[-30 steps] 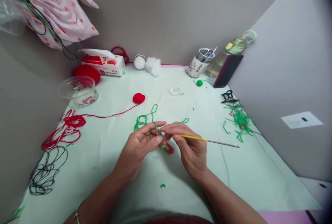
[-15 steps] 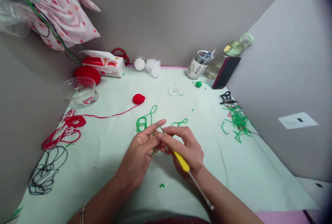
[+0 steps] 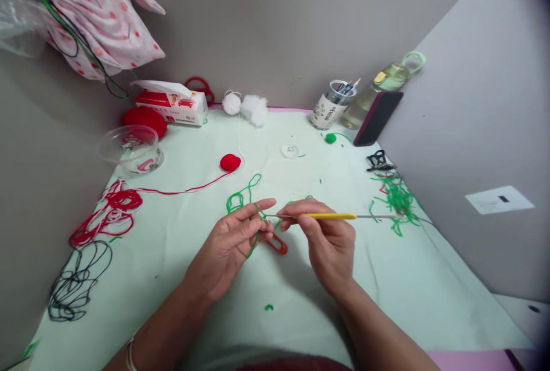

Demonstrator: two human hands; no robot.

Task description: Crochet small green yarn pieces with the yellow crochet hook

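Note:
My right hand (image 3: 326, 239) grips a crochet hook (image 3: 333, 216) by its yellow handle. The hook lies nearly level, its tip against the green yarn at my left fingertips. My left hand (image 3: 232, 239) pinches green yarn (image 3: 253, 245), with one strand running over the raised index finger. A small pale or metallic ring-like piece at the left fingertips is too small to make out. Below those fingers hangs an orange-red stitch marker (image 3: 277, 243), shaped like a safety pin. Loose loops of green yarn (image 3: 235, 202) lie on the cloth just beyond my left hand.
Red and white yarn (image 3: 124, 202) and black cord (image 3: 73, 285) lie left, near a clear plastic tub (image 3: 144, 161). Behind are a tissue pack (image 3: 184, 110) and red ball (image 3: 230, 163). Rightward: pen cup (image 3: 329, 110), bottle (image 3: 358, 104), phone (image 3: 378, 118), green scraps (image 3: 397, 196).
My right hand has shifted right, away from the left fingers. The hook has swung from slanting down toward me to nearly level. The orange-red marker shows more fully now.

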